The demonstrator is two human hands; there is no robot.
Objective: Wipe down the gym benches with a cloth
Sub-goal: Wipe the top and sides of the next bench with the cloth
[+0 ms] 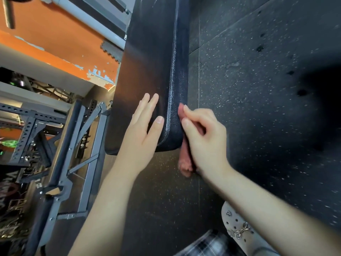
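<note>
- Two hands work at the near end of the bench (147, 71), whose black pad runs from the top centre of the frame down to the middle.
- We see the left hand (142, 130) laid flat on the padded top, fingers straight and thumb spread toward the seam. It grips nothing. We judge that it steadies the pad against the sideways push of the wiping.
- The right hand (204, 137), just right of centre, curls its fingers round a pink cloth (185, 163) and presses it against the pad's right side wall.
- The cloth lies bunched lengthwise between palm and pad. One end shows above the fingertips and the other hangs below the pad's rounded corner.
- We read this bunched hold as suited to the narrow side wall, where a spread cloth would find little surface.
- Both forearms enter from the bottom edge and converge on the pad's near corner. The right wrist is bent so that the palm faces the side wall.
- We judge the step in hand to be wiping the side; how much of the top is done we cannot tell.
- Around them lie a dark speckled floor (258, 89) at right, a grey metal rack (55, 145) at lower left, and a pale shoe (238, 224) at the bottom.
</note>
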